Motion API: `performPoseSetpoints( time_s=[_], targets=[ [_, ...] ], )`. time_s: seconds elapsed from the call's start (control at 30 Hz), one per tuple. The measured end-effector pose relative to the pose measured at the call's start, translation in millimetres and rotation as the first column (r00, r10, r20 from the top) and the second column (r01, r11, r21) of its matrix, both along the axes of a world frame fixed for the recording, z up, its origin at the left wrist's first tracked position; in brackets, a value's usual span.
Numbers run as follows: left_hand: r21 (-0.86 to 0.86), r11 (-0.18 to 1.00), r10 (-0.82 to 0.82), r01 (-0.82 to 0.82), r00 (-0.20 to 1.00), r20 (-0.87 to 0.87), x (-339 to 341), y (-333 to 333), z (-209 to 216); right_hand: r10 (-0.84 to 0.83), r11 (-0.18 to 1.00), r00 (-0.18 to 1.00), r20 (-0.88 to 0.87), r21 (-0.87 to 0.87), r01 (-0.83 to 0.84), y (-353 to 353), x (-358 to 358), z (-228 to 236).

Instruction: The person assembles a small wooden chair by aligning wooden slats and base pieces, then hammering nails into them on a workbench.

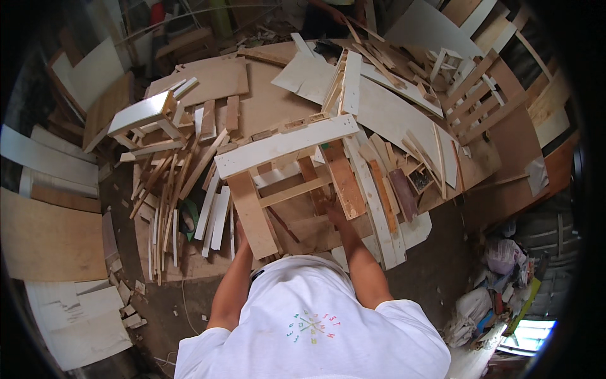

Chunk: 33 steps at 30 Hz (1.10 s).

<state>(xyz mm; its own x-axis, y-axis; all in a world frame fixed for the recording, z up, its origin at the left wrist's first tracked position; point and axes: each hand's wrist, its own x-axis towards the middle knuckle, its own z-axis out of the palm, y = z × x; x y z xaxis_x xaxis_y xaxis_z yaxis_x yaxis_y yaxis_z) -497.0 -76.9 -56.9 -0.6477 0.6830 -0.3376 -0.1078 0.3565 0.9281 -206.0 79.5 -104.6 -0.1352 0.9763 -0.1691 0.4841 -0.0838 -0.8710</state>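
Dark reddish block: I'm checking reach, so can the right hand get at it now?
Probably not directly: the right hand is at the frame, whose brown right leg lies between it and the dark reddish block.

A: Left hand?
B: Mostly hidden behind left leg of wooden frame; grip unreadable.
A: Right hand?
B: By frame's right leg; fingers dim, too small.
A: Co-worker?
B: Beyond frame, cut off by top edge.
A: Pale bags?
B: Right of frame, contents hidden.
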Motion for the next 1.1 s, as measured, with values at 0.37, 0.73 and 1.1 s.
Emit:
performPoseSetpoints(
  time_s=[0.37, 0.73, 1.1],
  targets=[
    [-0.014, 0.999, -0.035, 0.035, 0.998, 0.048, -4.4, -6.1, -18.1, 0.139, 0.985, 0.984, 0.113, 0.086, -0.149, 21.8, 5.2, 62.2],
    [-0.006, 0.999, 0.033, -0.033, 0.998, -0.045, 11.2, -6.5, 7.7, 0.349, 0.932, 0.917, 0.192, -0.177, -0.318, 48.1, 15.1, 158.3],
    [-0.111, 0.992, 0.014, 0.061, 0.822, 0.569, 1.3, -18.2, 57.1, 0.368, 0.913, 0.930, -0.001, -0.189, -0.361, 72.0, -70.3, 277.9]
  ],
)
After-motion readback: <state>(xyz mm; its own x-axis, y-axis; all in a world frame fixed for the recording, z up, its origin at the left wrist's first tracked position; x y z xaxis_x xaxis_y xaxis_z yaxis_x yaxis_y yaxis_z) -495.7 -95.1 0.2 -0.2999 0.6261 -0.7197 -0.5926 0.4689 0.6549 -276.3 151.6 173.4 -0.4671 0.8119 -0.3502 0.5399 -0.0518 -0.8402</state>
